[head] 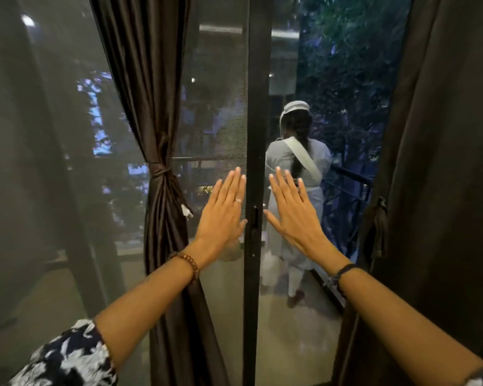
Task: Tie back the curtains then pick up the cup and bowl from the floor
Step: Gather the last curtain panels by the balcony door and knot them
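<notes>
Both hands were flat and empty: the left hand and right hand were raised either side of the black door frame. The left curtain, glossy brown satin, was already cinched by its tie-back. The right curtain hung loose; soft, light and slippery, it is probably best gathered mid-height. Cup and bowl were not visible.

Single head-worn view, forward and slightly down, close to a glass door between curtains.

Dark door frame, mesh screen, person in white outside
</notes>
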